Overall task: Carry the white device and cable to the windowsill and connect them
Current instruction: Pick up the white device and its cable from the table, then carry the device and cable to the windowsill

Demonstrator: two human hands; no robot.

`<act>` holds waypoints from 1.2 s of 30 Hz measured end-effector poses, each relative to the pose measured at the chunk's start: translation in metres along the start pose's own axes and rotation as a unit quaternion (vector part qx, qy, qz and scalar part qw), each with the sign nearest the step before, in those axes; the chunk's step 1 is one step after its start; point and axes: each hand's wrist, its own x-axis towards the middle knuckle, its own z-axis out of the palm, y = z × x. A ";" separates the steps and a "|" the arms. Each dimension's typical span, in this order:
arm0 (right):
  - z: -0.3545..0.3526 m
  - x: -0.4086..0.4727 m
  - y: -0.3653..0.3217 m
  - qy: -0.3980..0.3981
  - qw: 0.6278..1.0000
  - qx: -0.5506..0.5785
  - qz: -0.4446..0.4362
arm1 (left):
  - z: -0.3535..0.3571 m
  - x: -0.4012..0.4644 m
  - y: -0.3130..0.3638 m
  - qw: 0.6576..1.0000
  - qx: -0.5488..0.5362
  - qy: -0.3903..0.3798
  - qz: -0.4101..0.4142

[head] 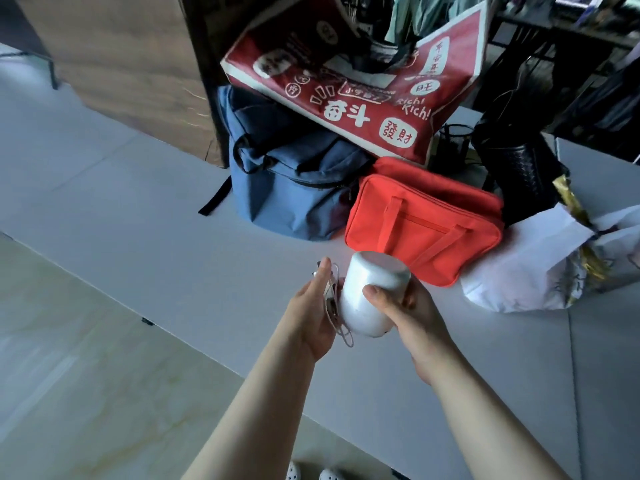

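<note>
The white device is a rounded cylinder, tilted, held above the grey sill. My right hand grips it from the right, thumb across its side. My left hand is pressed against the device's left side and holds a bundled white cable in the palm. A loop of the cable hangs below the hand. Whether the cable's plug sits in the device is hidden between hand and body.
Just beyond my hands lie an orange-red zip bag, a blue backpack, a red printed tote and a white plastic bag at right. A dark woven bag stands behind. The pale floor lies left of the sill's edge.
</note>
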 end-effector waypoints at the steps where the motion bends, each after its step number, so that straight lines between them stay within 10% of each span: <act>1: 0.001 -0.001 -0.002 -0.009 1.000 -0.002 -0.003 | -0.002 -0.003 0.002 1.000 0.009 -0.008 0.008; 21: 0.052 0.033 -0.011 -0.154 0.977 -0.027 0.147 | -0.063 -0.064 0.035 0.978 -0.090 0.116 0.148; 36: 0.240 -0.013 -0.024 -0.323 0.923 -0.093 0.186 | -0.206 -0.184 0.055 0.905 -0.177 0.284 0.261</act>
